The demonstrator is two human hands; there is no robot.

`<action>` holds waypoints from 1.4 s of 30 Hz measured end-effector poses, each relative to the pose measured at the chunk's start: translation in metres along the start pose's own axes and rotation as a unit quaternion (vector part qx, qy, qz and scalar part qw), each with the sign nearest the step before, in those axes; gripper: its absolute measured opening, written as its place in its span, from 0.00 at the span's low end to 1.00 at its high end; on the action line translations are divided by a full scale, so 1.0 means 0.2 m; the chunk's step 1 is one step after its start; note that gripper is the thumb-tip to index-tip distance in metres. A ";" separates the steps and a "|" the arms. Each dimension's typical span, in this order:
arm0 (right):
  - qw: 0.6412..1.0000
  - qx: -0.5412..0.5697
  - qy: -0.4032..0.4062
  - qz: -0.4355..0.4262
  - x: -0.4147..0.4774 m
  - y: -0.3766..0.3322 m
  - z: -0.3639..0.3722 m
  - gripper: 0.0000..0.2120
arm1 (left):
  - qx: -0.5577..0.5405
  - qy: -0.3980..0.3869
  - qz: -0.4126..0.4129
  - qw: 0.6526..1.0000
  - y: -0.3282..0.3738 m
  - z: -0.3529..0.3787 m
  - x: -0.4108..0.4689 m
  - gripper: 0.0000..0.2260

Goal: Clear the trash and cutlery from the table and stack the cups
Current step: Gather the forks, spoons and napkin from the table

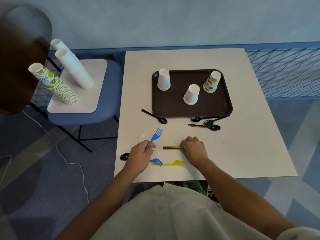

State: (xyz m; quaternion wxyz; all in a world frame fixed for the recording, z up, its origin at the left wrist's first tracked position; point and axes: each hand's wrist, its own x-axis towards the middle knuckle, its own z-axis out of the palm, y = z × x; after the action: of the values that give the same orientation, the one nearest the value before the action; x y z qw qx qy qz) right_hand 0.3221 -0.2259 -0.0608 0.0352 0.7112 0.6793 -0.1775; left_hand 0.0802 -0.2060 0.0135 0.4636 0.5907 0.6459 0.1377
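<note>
Your desk (242,135) is a white rectangular top. To its left stands a blue chair (107,101) carrying a pale tray (86,104). On that tray stand a printed cup stack (55,85) and two white cup stacks (76,70), all upside down.

On the far half of the desk lies a brown tray (173,104). It holds three short inverted stacks, well apart: a white stack (163,80) at far left, a second white stack (191,94) in the middle, and a printed stack (212,82) at far right.

Your left hand (141,153) is at the near left of the desk. Its fingers are closed round the handle of a blue fork (156,135), tines pointing away from you. Your right hand (194,148) rests near the middle. Its fingers are curled over one end of a yellow-and-black pair (173,147) of handles lying together on the desk.

Loose cutlery remains on the desk:
- One black spoon (155,117) lies just off the brown tray's near left corner.
- Three black spoons (206,126) lie along its near edge.
- An edge spoon (124,156) lies at the left rim beside your left wrist.
- A second blue fork (156,161) and a yellow fork (174,163) overlap between your forearms.
- A clear plastic piece (143,135) beside the left hand is too faint to identify.
</note>
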 end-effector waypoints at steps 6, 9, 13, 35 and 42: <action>0.995 0.085 0.044 -0.041 -0.01 0.06 -0.09 0.08 | -0.005 0.032 0.016 0.999 0.05 -0.06 0.03 0.12; 0.984 0.111 0.083 -0.114 -0.01 0.02 -0.14 0.07 | 0.034 0.029 0.042 0.998 0.08 -0.07 0.08 0.12; 0.968 0.112 0.114 -0.195 -0.01 -0.11 -0.22 0.06 | 0.086 0.006 0.055 0.995 0.15 -0.05 0.10 0.13; 0.973 0.200 0.076 -0.086 0.24 -0.39 -0.21 0.30 | -0.062 0.114 -0.142 0.981 -0.08 -0.24 -0.02 0.22; 0.988 0.077 -0.043 -0.123 0.36 -0.60 -0.03 0.29 | -0.113 0.125 -0.098 0.981 -0.11 -0.31 -0.06 0.18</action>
State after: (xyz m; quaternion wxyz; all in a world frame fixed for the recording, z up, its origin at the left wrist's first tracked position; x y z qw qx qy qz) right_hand 0.2078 -0.1461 -0.0531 -0.0122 0.6143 0.7439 -0.2629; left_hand 0.0180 -0.1994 0.0360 0.4543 0.4461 0.7340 0.2361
